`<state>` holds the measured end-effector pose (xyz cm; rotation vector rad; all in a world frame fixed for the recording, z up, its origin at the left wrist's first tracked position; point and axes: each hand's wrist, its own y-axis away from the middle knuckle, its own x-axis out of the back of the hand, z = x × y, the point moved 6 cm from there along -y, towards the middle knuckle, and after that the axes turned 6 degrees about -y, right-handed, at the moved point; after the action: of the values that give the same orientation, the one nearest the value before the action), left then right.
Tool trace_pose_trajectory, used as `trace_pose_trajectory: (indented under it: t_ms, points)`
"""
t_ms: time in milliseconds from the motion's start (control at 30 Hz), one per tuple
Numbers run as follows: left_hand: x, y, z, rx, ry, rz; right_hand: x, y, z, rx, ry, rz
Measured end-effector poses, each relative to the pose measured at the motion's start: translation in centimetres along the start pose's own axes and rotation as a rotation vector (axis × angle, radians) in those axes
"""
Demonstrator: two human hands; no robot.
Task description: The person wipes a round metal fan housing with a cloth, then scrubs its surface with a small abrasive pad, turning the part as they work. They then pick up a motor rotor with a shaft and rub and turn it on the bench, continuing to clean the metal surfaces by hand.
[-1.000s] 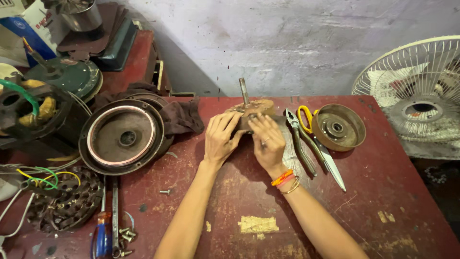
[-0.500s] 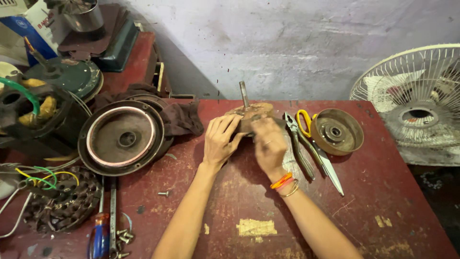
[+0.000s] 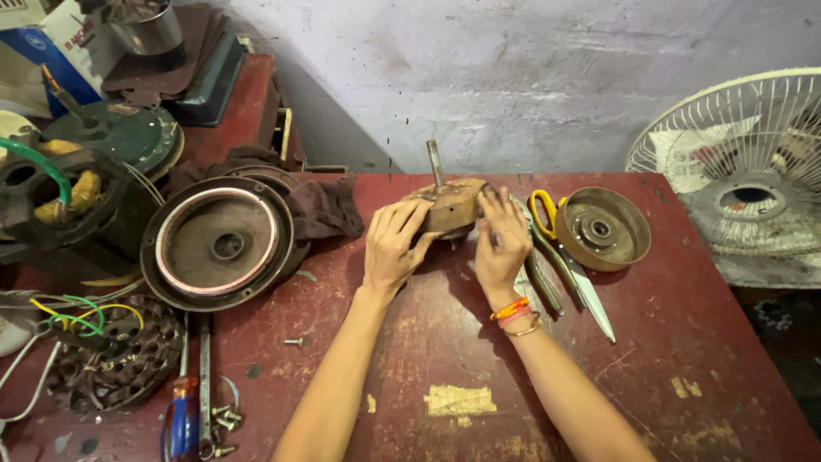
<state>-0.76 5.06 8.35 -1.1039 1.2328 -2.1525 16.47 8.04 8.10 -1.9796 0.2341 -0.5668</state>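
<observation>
A rusty brown motor rotor (image 3: 453, 204) with a steel shaft sticking up at the back rests tilted on the dark red table (image 3: 684, 359). My left hand (image 3: 393, 244) presses against its left side. My right hand (image 3: 502, 242), with orange and gold bangles on the wrist, grips its right side. Both hands hold the rotor between them, its near edge lifted off the table.
A round metal motor cover (image 3: 218, 244) lies at the left on a brown cloth (image 3: 321, 205). Pliers (image 3: 543, 282), yellow-handled scissors (image 3: 569, 265) and a small round cap (image 3: 603, 229) lie to the right. A wound stator (image 3: 107, 355), screwdrivers (image 3: 184, 411), loose screws (image 3: 221, 423) and a fan guard (image 3: 744, 175) stand around.
The rotor has been tipped up and turned between my hands, its brown face now showing. My right hand shifted from on top of it to its right side.
</observation>
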Motion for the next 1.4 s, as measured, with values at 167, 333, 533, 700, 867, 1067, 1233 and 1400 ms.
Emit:
trace_pose_trajectory:
  t_ms: [167, 333, 533, 700, 867, 1067, 1233, 1400]
  points:
    - [0.2, -0.3, 0.0, 0.030, 0.028, -0.002, -0.9, 0.6, -0.8, 0.139, -0.010, -0.135]
    - [-0.1, -0.4, -0.9, 0.138, 0.077, -0.054, 0.1, 0.3, 0.4, -0.056, -0.032, -0.021]
    - [-1.5, 0.3, -2.5, 0.243, 0.253, -0.114, 0.3, 0.1, 0.5, -0.117, -0.107, -0.009]
    - [-2.0, 0.7, -2.3, 0.177, 0.073, -0.107, -1.1, 0.3, -1.8, 0.159, -0.014, -0.159]
    - [-1.1, 0.5, -0.6, -0.036, -0.105, -0.033, -0.1, -0.1, -0.8, -0.014, -0.018, -0.006]
    - [-0.2, 0.5, -0.9, 0.058, -0.001, 0.031, -0.8, 0.2, -2.0, 0.161, -0.051, -0.113]
    - [-0.4, 0.5, -1.1, 0.070, 0.024, 0.010, -0.5, 0.3, -0.6, -0.080, -0.078, -0.015]
    - [-0.4, 0.5, -1.1, 0.068, 0.034, 0.014, -0.7, 0.2, -1.4, 0.097, -0.030, -0.057]
